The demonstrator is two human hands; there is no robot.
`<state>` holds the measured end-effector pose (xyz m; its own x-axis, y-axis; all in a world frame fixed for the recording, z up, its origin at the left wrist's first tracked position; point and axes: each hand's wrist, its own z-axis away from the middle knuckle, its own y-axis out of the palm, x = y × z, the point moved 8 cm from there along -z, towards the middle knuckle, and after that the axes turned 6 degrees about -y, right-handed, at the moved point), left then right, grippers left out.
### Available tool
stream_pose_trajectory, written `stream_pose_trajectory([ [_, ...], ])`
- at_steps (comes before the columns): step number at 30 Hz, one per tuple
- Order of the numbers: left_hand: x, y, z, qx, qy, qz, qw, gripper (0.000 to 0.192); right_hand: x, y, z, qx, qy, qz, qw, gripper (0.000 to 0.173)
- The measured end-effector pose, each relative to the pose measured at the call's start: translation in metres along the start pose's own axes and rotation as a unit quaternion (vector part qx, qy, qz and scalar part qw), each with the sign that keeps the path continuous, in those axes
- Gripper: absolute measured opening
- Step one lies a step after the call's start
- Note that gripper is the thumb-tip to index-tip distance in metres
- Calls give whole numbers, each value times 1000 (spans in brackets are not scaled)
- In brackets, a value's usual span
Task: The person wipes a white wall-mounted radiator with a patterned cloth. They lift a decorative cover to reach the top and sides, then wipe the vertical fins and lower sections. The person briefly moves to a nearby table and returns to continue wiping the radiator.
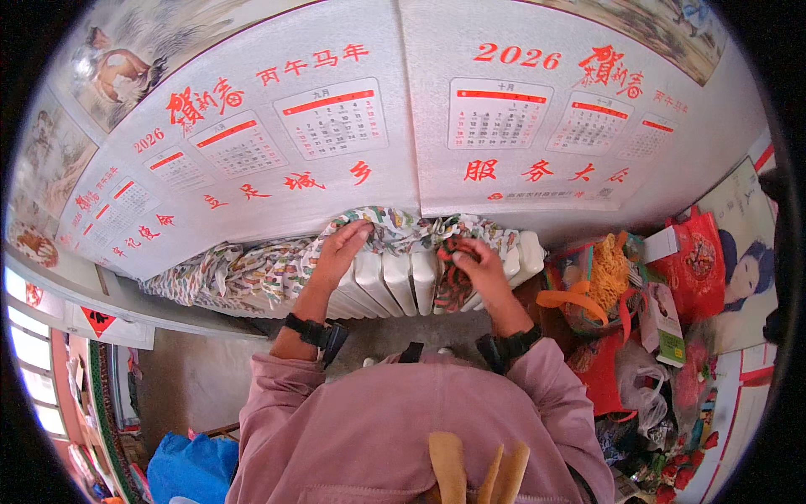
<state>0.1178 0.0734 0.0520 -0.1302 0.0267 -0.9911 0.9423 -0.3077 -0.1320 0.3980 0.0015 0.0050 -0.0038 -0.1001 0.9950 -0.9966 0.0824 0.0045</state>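
Observation:
A white cloth with a small multicoloured print (264, 268) lies bunched along the top of a white sectioned radiator (397, 286). My left hand (343, 250) holds the cloth's upper edge near the radiator's middle, fingertips pinched together. To the right, my right hand (483, 263) grips a red and black patterned fabric (453, 286) that hangs over the radiator's front. Where this fabric meets the printed cloth, folds and a dark bunch hide the join. Both wrists wear black straps.
Calendar sheets (352, 126) cover the wall behind the radiator. At right stand a bag with orange handles (567, 296), a red gift bag (692, 271) and a clear plastic bag (639, 378). A blue bag (192, 469) sits at lower left. Concrete floor (189, 378) shows at left.

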Motion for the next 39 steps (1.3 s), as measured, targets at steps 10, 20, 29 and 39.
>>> stream_pose_trajectory([
  [10, 55, 8, 1, 19, -69, 71, 995, 39, 31, 83, -11, 101, -220, 615, 751, 25],
  [20, 43, 7, 5, 22, -39, -25, 999, 33, 28, 14, -7, 56, -184, 613, 767, 19],
  [29, 47, 10, 3, 26, -61, -26, 997, 30, 35, -79, -22, -117, -159, 539, 819, 16],
  [39, 63, 4, 0, 24, -74, -21, 997, 32, 3, -152, -13, -226, -68, 151, 960, 27],
])
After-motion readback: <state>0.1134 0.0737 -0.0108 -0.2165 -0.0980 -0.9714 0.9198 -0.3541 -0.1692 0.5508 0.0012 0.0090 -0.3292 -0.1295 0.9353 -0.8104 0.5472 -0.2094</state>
